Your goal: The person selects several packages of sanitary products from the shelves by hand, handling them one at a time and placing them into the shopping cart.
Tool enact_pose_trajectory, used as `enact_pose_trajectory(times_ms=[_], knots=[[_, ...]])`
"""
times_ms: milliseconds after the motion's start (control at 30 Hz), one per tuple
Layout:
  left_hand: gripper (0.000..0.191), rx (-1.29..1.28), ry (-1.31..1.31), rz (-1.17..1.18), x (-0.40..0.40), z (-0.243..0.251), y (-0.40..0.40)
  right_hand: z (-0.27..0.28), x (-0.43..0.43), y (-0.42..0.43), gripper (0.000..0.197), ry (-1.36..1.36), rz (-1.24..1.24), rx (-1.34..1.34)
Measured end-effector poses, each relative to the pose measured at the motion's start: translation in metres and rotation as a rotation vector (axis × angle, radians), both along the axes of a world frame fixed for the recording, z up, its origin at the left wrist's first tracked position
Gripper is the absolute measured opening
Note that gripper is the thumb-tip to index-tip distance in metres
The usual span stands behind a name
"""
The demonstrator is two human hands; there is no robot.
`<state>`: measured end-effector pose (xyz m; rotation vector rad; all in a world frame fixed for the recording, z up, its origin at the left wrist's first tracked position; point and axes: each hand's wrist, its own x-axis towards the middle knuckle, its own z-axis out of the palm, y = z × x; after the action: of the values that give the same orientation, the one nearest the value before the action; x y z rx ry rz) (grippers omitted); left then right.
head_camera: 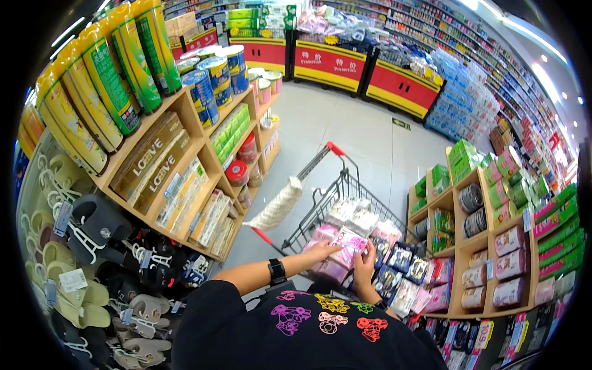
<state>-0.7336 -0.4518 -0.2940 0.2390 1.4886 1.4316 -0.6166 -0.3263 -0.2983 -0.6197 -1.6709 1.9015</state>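
My left hand (321, 252) and my right hand (365, 261) hold a pink and white plastic package (348, 248) between them, one at each side. The package is over a shopping cart (307, 222) with a dark wire basket. White, pink and dark blue packs (391, 277) lie beneath and around my hands; how many of them are inside the cart I cannot tell. A white cloth-like cover (281, 203) wraps the cart's handle, which has red ends.
At left, a wooden shelf unit (196, 138) holds tissue packs and cans, beside hanging slippers (99, 226). Another wooden shelf (492, 259) with rolls and packs stands at right. Red and yellow promotion bins (328, 67) and shrink-wrapped bottles (458, 101) are farther ahead.
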Motion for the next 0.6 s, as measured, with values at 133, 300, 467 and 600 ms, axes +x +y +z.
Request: enact_pose_trajectory(times_ms=[133,300,467,600], knots=[[0.048,-0.026,0.026,-0.004,-0.012,-0.023,0.039,0.001,-0.007,0.034,0.058,-0.088,-0.017,-0.004],[0.06,-0.075,0.081,-0.05,-0.019,-0.051,0.065,-0.028,-0.014,0.056,0.061,-0.101,0.01,0.055],[0.062,-0.069,0.155,0.056,0.004,-0.043,0.058,-0.052,-0.007,0.058,0.06,-0.338,0.064,0.116],[0.059,-0.144,0.042,-0.019,0.005,-0.046,0.038,-0.06,-0.014,0.053,0.061,-0.42,-0.028,0.315]])
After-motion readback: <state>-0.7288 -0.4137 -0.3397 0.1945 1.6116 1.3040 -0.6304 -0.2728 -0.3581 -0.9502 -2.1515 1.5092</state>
